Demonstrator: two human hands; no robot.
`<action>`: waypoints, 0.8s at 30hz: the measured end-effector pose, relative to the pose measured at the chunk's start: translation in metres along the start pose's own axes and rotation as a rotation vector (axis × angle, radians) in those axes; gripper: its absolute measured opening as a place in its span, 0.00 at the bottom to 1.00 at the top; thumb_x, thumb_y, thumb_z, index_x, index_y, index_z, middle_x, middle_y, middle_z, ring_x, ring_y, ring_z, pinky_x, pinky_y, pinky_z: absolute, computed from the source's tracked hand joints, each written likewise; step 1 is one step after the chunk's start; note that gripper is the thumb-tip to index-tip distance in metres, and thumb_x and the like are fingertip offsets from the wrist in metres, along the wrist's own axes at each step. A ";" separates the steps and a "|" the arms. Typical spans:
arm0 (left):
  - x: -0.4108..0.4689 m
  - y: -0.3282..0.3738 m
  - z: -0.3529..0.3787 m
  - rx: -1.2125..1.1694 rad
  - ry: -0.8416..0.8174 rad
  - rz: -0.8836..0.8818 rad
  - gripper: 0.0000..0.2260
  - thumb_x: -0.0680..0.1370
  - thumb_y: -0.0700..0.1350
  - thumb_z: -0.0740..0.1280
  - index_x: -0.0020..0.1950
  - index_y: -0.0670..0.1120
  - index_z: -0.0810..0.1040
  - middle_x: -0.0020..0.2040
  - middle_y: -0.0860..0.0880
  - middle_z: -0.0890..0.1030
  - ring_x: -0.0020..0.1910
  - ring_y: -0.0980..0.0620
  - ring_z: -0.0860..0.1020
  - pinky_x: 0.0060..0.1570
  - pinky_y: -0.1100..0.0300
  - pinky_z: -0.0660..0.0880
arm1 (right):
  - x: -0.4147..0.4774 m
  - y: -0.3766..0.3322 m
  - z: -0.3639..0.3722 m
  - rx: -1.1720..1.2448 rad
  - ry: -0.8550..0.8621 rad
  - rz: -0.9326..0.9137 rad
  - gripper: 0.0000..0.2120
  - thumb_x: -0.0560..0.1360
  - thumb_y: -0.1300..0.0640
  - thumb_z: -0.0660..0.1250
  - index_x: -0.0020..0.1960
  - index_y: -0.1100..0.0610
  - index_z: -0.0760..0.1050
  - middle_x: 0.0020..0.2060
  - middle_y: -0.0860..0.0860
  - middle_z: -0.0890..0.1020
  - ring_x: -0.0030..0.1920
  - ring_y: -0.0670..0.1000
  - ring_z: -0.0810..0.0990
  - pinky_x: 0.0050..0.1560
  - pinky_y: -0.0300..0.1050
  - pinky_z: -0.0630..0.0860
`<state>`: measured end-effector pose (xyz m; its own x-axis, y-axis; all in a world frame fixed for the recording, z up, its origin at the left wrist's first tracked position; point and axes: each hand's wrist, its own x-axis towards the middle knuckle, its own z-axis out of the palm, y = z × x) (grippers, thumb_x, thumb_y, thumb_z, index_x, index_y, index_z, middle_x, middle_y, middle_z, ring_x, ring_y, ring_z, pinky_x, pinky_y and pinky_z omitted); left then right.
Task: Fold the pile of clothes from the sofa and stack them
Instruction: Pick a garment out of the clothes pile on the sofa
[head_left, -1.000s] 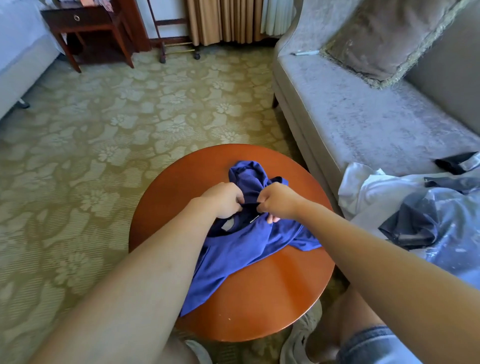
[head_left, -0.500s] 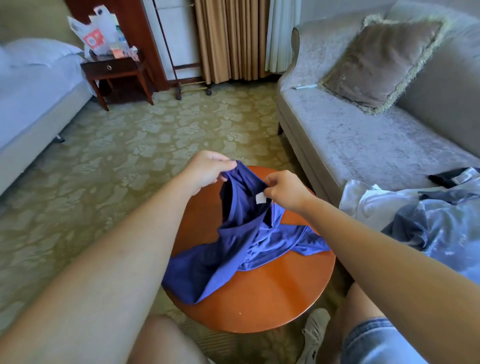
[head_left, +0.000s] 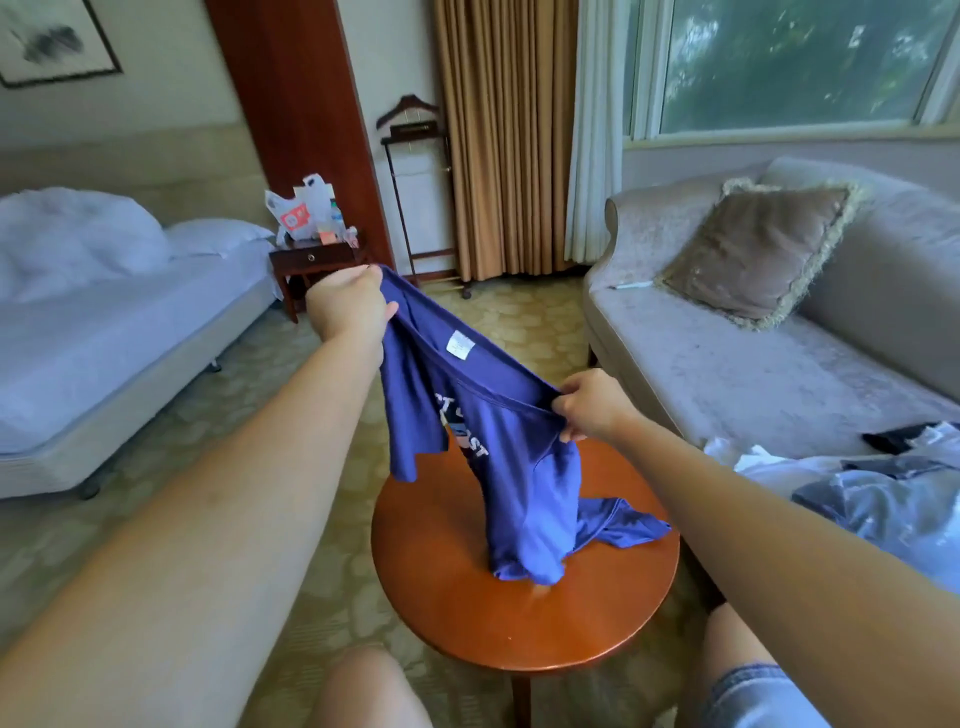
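Blue T-shirt (head_left: 519, 467) held up by neckline, hem bunched on bench (head_left: 519, 623); unfolded clothes pile (head_left: 857, 493) on sofa (head_left: 727, 364).

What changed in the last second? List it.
Left hand and right hand, gripping the blue T-shirt at its neckline, raised it off the round table and spread apart, left higher. Its lower part still trails there. The clothes pile on the sofa stayed put.

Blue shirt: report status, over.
Left hand and right hand each grip the neckline. Blue shirt hangs unfolded, hem resting on the table. Nothing blocks it.
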<state>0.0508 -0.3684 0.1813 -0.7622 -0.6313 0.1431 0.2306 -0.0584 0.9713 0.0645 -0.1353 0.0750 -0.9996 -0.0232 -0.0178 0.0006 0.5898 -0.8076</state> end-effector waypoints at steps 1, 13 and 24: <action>-0.004 0.010 -0.006 -0.009 0.035 0.019 0.05 0.77 0.40 0.69 0.50 0.42 0.83 0.40 0.48 0.80 0.30 0.58 0.76 0.32 0.65 0.77 | -0.003 -0.011 -0.007 0.097 0.027 -0.001 0.12 0.71 0.69 0.59 0.32 0.58 0.70 0.27 0.58 0.79 0.23 0.49 0.78 0.30 0.40 0.76; -0.050 0.186 -0.042 -0.207 0.152 0.348 0.05 0.73 0.41 0.67 0.39 0.46 0.81 0.32 0.54 0.83 0.38 0.57 0.83 0.49 0.54 0.81 | -0.077 -0.195 -0.140 0.384 0.723 -0.592 0.06 0.70 0.61 0.64 0.43 0.55 0.79 0.36 0.47 0.80 0.42 0.48 0.78 0.44 0.38 0.71; -0.020 0.107 -0.027 0.479 0.004 0.266 0.13 0.75 0.45 0.65 0.55 0.41 0.83 0.55 0.40 0.82 0.56 0.40 0.79 0.55 0.52 0.76 | -0.045 -0.146 -0.139 0.160 0.264 -0.399 0.11 0.74 0.67 0.64 0.35 0.56 0.75 0.19 0.52 0.76 0.19 0.48 0.75 0.25 0.43 0.73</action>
<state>0.1077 -0.3829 0.2775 -0.7124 -0.5792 0.3961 0.1136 0.4618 0.8797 0.1054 -0.1079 0.2759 -0.8960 -0.0050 0.4440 -0.3997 0.4446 -0.8016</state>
